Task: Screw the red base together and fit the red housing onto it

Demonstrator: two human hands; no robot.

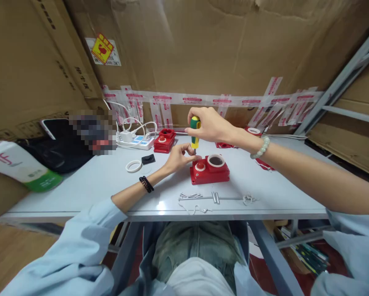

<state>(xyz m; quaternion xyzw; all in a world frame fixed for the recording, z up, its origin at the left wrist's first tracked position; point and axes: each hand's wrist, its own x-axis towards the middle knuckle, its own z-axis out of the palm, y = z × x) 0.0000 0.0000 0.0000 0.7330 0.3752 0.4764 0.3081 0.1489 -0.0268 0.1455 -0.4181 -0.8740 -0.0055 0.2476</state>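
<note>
We grip the screwdriver upright in the right hand; left hand pinches its tip — steadying it over the red box, mid-table.

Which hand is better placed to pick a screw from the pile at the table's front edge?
Left, probably. The left hand only steadies the screwdriver's tip at the red housing, while the right hand grips the screwdriver upright. The screws lie nearer the left.
</note>
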